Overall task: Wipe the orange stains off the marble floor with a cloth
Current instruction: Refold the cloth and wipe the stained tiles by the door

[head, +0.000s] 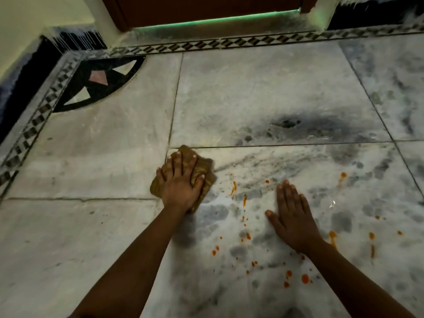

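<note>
Marble floor [263,92]: grey-white slabs with dark veining and thin joints; both hands rest on it.
Left hand [181,182]: palm down, fingers spread flat — pressing the cloth onto the floor, not curled around it.
Cloth [204,171]: mustard-brown, crumpled, lying under the left hand; its edges stick out past the fingertips, on the thumb side and along the little-finger side. Its far corner touches the joint between two slabs.
Right hand [292,216]: flat on the bare marble, fingers together and extended, thumb out to the side — holding nothing.
Orange stains [233,188]: streaks and drops scattered on the slab between the two hands, nearer the right hand than the cloth; the closest streak lies just beside the cloth's thumb-side edge without touching it.
More stains: a cluster of round drops [305,278] close to the right forearm, and a few drips [332,237] on the outer side of the right wrist; one drop [343,175] sits beyond the right fingertips.
Border inlay [206,44]: a band of dark and light diamonds well beyond the left hand's fingertips, turning a corner far out on that hand's outer side.
Corner motif [98,81]: black quarter-circle with pale and pink triangles, set inside that corner.
Door [202,8]: brown, past the border, with a green glow along its lower edge.
</note>
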`<action>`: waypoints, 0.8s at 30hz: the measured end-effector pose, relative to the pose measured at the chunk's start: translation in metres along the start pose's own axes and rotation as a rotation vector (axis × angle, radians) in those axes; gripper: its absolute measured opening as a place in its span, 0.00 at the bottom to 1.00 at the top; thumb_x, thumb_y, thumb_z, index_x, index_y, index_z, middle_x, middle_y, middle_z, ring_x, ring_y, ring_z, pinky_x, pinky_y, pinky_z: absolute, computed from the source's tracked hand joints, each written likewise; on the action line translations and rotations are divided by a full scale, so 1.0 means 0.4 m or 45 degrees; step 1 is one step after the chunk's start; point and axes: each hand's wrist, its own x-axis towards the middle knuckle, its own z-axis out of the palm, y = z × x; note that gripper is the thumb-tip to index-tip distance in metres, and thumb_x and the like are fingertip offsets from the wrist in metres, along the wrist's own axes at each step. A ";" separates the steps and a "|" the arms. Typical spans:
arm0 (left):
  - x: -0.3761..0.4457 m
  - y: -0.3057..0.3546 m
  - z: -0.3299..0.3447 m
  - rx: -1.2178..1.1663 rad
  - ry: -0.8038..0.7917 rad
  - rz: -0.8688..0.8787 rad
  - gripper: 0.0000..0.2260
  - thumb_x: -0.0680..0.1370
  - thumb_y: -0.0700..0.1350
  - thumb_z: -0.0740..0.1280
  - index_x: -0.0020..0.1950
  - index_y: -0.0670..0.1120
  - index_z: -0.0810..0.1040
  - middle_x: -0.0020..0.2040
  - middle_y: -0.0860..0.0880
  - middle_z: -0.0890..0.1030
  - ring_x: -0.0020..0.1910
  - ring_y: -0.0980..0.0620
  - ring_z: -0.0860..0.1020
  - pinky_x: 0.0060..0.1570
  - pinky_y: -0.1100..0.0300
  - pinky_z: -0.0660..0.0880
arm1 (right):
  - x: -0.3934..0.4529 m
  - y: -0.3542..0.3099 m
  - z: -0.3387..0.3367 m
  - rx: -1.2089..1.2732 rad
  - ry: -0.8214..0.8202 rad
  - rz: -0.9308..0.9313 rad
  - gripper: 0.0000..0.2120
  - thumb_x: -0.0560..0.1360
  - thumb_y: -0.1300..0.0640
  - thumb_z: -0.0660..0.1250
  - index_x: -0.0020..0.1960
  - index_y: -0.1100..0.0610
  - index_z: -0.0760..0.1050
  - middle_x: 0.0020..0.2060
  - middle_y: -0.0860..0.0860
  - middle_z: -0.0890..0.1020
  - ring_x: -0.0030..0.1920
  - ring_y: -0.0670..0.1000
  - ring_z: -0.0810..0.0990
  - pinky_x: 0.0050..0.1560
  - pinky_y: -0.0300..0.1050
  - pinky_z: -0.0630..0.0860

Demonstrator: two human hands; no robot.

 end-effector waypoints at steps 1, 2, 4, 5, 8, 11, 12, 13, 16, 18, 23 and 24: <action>0.040 0.025 -0.003 0.011 -0.011 0.008 0.32 0.73 0.66 0.38 0.76 0.59 0.46 0.78 0.47 0.46 0.76 0.44 0.43 0.70 0.40 0.39 | 0.000 0.003 0.002 -0.008 0.021 -0.007 0.35 0.79 0.39 0.39 0.71 0.66 0.59 0.69 0.65 0.66 0.70 0.58 0.58 0.69 0.45 0.45; 0.076 0.054 -0.008 0.023 -0.035 0.039 0.30 0.75 0.66 0.41 0.76 0.58 0.46 0.78 0.47 0.45 0.76 0.45 0.42 0.70 0.40 0.39 | 0.000 0.004 0.003 -0.009 0.040 -0.010 0.35 0.79 0.39 0.40 0.71 0.66 0.59 0.69 0.65 0.66 0.69 0.57 0.57 0.69 0.44 0.44; 0.126 0.130 -0.017 0.048 -0.106 0.139 0.29 0.78 0.64 0.46 0.77 0.57 0.44 0.78 0.46 0.42 0.76 0.45 0.40 0.71 0.40 0.39 | -0.003 0.003 0.001 -0.016 0.070 -0.016 0.35 0.79 0.39 0.40 0.71 0.66 0.59 0.70 0.64 0.65 0.70 0.57 0.57 0.69 0.43 0.43; 0.134 0.168 -0.016 0.053 -0.136 0.193 0.29 0.78 0.64 0.46 0.77 0.57 0.43 0.78 0.45 0.41 0.76 0.44 0.39 0.71 0.40 0.39 | -0.004 0.002 -0.002 -0.010 0.073 -0.017 0.35 0.79 0.39 0.40 0.72 0.66 0.59 0.70 0.64 0.64 0.70 0.57 0.56 0.70 0.43 0.42; 0.064 0.237 0.000 0.020 -0.153 0.406 0.34 0.72 0.70 0.40 0.76 0.59 0.46 0.78 0.44 0.42 0.76 0.43 0.40 0.71 0.41 0.37 | -0.008 -0.001 0.001 -0.003 0.063 0.000 0.35 0.79 0.39 0.40 0.72 0.65 0.59 0.71 0.63 0.64 0.71 0.56 0.56 0.70 0.44 0.43; -0.062 0.188 0.027 0.016 -0.111 0.643 0.31 0.72 0.70 0.43 0.75 0.63 0.48 0.78 0.45 0.45 0.76 0.42 0.45 0.71 0.40 0.41 | -0.009 0.002 0.007 0.016 0.092 0.001 0.35 0.79 0.39 0.40 0.73 0.64 0.58 0.72 0.62 0.62 0.72 0.55 0.56 0.71 0.45 0.44; -0.089 0.153 0.030 0.005 -0.091 0.647 0.30 0.73 0.69 0.44 0.74 0.64 0.49 0.78 0.46 0.46 0.76 0.43 0.47 0.71 0.40 0.43 | -0.009 0.002 0.008 0.013 0.097 0.001 0.35 0.79 0.39 0.40 0.74 0.64 0.57 0.73 0.61 0.61 0.73 0.55 0.56 0.71 0.45 0.44; -0.099 0.119 0.028 -0.011 -0.081 0.600 0.29 0.73 0.69 0.45 0.74 0.64 0.49 0.78 0.47 0.47 0.76 0.43 0.48 0.72 0.41 0.44 | -0.009 0.001 0.007 0.011 0.102 -0.005 0.35 0.78 0.39 0.40 0.74 0.63 0.56 0.73 0.61 0.59 0.73 0.55 0.55 0.71 0.46 0.43; -0.028 0.082 0.018 0.023 -0.064 0.368 0.29 0.73 0.68 0.43 0.74 0.64 0.49 0.78 0.47 0.47 0.76 0.43 0.48 0.71 0.43 0.42 | -0.012 0.002 0.013 0.013 0.126 -0.009 0.35 0.78 0.39 0.40 0.75 0.63 0.54 0.74 0.60 0.57 0.74 0.55 0.55 0.71 0.46 0.43; 0.069 0.111 -0.001 0.023 -0.067 0.193 0.27 0.76 0.66 0.44 0.75 0.62 0.47 0.78 0.46 0.44 0.76 0.44 0.45 0.71 0.41 0.40 | -0.010 -0.002 0.010 0.026 0.128 -0.017 0.35 0.79 0.39 0.40 0.75 0.64 0.54 0.74 0.60 0.56 0.74 0.56 0.55 0.71 0.47 0.44; 0.208 0.289 -0.007 0.020 -0.170 0.171 0.26 0.80 0.62 0.45 0.76 0.58 0.43 0.77 0.43 0.39 0.75 0.41 0.38 0.69 0.37 0.36 | -0.023 0.001 0.010 0.050 0.135 0.049 0.38 0.78 0.37 0.42 0.74 0.66 0.53 0.74 0.62 0.55 0.74 0.56 0.52 0.71 0.46 0.42; 0.190 0.325 -0.001 0.038 -0.179 0.243 0.26 0.80 0.61 0.45 0.76 0.58 0.43 0.77 0.43 0.39 0.75 0.41 0.38 0.69 0.37 0.36 | -0.028 0.000 0.010 0.058 0.135 0.095 0.40 0.77 0.35 0.42 0.74 0.66 0.53 0.74 0.63 0.55 0.74 0.57 0.52 0.72 0.46 0.42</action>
